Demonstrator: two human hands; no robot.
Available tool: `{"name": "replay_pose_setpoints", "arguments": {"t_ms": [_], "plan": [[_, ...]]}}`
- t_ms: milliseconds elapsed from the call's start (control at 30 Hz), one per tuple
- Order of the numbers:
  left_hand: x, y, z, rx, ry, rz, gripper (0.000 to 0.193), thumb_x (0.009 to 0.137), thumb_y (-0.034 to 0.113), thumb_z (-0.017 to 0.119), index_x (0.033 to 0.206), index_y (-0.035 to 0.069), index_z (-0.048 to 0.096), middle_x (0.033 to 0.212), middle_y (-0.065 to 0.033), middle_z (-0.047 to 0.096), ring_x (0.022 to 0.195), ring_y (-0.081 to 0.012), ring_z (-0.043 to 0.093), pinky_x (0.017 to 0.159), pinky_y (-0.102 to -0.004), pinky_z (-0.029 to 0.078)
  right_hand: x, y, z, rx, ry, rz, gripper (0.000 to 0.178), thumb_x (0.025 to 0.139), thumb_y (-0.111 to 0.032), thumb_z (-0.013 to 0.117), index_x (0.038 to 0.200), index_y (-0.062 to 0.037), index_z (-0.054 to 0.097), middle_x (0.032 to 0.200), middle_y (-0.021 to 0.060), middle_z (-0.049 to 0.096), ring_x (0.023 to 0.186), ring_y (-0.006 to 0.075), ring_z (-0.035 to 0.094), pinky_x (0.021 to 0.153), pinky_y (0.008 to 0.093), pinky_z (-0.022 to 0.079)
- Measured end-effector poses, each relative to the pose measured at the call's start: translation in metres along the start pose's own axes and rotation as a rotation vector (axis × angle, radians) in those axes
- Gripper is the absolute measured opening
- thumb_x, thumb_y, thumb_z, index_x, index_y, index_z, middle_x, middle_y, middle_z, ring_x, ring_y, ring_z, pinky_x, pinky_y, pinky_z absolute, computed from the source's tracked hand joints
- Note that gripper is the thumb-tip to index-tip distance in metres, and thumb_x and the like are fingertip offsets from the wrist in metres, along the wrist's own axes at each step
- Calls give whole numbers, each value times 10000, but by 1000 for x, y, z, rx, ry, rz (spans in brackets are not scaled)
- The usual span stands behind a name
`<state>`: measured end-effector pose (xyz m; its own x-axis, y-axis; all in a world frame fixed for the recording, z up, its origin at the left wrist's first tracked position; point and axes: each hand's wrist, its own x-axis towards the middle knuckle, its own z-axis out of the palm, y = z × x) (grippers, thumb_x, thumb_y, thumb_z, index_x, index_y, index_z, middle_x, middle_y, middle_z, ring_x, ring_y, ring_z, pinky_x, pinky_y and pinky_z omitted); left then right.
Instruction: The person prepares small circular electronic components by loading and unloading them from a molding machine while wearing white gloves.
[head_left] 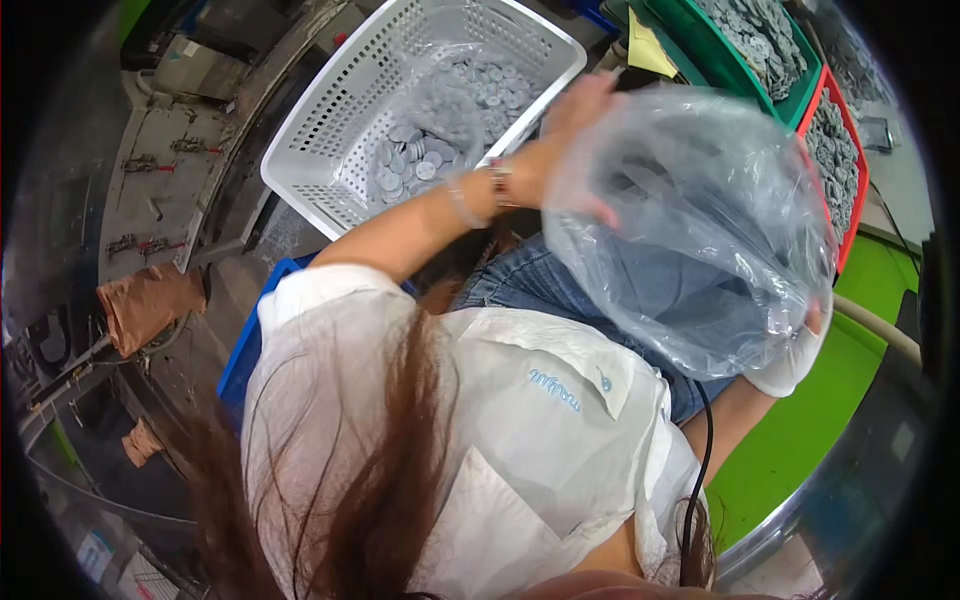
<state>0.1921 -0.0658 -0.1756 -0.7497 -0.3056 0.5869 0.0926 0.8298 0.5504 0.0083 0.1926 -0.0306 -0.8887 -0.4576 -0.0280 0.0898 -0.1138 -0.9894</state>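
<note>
A large clear plastic bag (690, 225) is held spread wide over my lap, its round mouth facing up. My left hand (575, 125), with a bracelet at the wrist, is at the bag's left side. Its outline is slightly blurred, and a thumb tip shows through the film while the fingers lie outside. My right hand (813, 318) grips the bag's lower right rim; only a few fingertips show, the rest hidden behind plastic and a white cuff. Left of the bag stands a white perforated basket (335, 120), containing a plastic liner and many grey metal discs (425, 165).
A green bin (680, 30) and a red bin (858, 205), both full of grey metal pieces, stand at the far right. Yellow paper (650, 45) sits beside the green bin. Below the basket is a blue crate (245, 345). Machinery with red-handled clamps (150, 163) occupies the left.
</note>
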Motion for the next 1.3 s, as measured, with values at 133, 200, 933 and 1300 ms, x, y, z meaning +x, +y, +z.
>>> {"name": "replay_pose_setpoints", "arguments": {"t_ms": [133,200,933,1300], "plan": [[62,48,52,-343,102,349,692,726,367,695,1275,30,442,1348,-209,370,1215,-430,359,1024,-462,309,-12,25,-5,-200,-382,127,423,902,-173,507,1277,10,432,710,44,541,547,130,493,462,255,391],[63,63,33,-317,26,171,318,760,164,596,1056,50,598,1190,-170,530,1053,-369,505,925,-431,408,-29,27,17,-406,-472,83,428,894,-199,542,1259,6,452,759,44,545,575,121,494,504,247,399],[-328,-133,-107,911,-1322,-632,442,818,271,579,1221,92,544,1249,-156,509,1142,-328,516,913,-447,458,-204,-127,-153,-974,884,-816,270,939,-126,520,1146,45,546,903,76,588,762,140,538,704,273,460],[-29,-228,-98,574,-527,-348,302,865,259,565,805,-32,618,647,-134,614,591,-274,577,584,-370,459,-347,-196,-158,-1084,1233,-999,471,892,-323,591,1130,65,468,717,69,499,501,166,465,489,264,387]]}}
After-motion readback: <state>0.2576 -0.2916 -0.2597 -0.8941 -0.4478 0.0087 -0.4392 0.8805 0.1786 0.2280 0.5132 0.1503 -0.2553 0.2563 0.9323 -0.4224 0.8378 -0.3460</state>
